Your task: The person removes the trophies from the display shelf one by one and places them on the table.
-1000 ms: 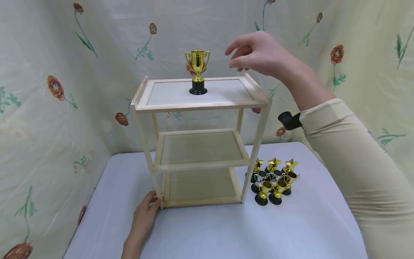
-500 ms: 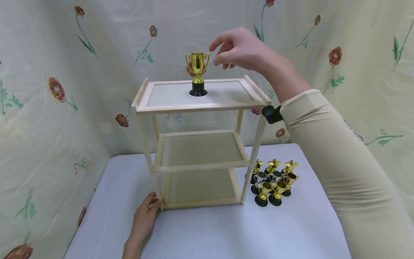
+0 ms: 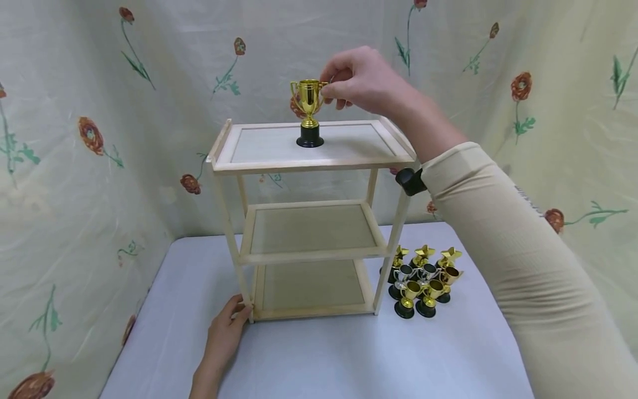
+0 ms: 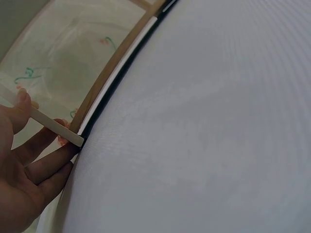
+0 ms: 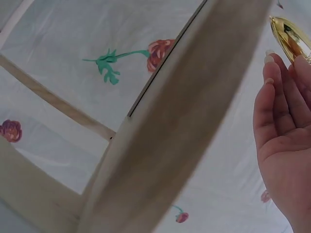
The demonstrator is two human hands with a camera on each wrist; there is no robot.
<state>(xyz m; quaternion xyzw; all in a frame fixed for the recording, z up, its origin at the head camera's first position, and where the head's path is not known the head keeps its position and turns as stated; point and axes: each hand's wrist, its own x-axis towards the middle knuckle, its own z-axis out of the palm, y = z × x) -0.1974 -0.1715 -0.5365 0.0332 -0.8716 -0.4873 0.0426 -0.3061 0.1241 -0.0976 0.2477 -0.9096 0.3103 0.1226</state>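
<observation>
A gold trophy cup (image 3: 309, 100) with a black base stands upright on the top tier of a three-tier wooden shelf (image 3: 314, 165). My right hand (image 3: 364, 80) reaches over the shelf from the right and pinches the cup's right handle between thumb and fingertips. In the right wrist view, part of the gold cup (image 5: 287, 39) shows at the fingertips of the right hand (image 5: 286, 116). Low on the left, my left hand (image 3: 224, 335) holds the foot of the shelf's front left leg. Thumb and fingers of the left hand (image 4: 31, 170) lie on either side of that leg (image 4: 56, 127).
Several small trophies stand in a cluster on the white-covered table (image 3: 319, 360), right of the shelf: gold star trophies (image 3: 422, 254), silver cups (image 3: 427, 271) and gold cups (image 3: 432, 289). A flowered curtain (image 3: 174, 66) hangs behind and at both sides.
My right hand has moved left from the shelf's right side to the gold trophy cup and taken its handle. The left hand stays on the shelf leg.
</observation>
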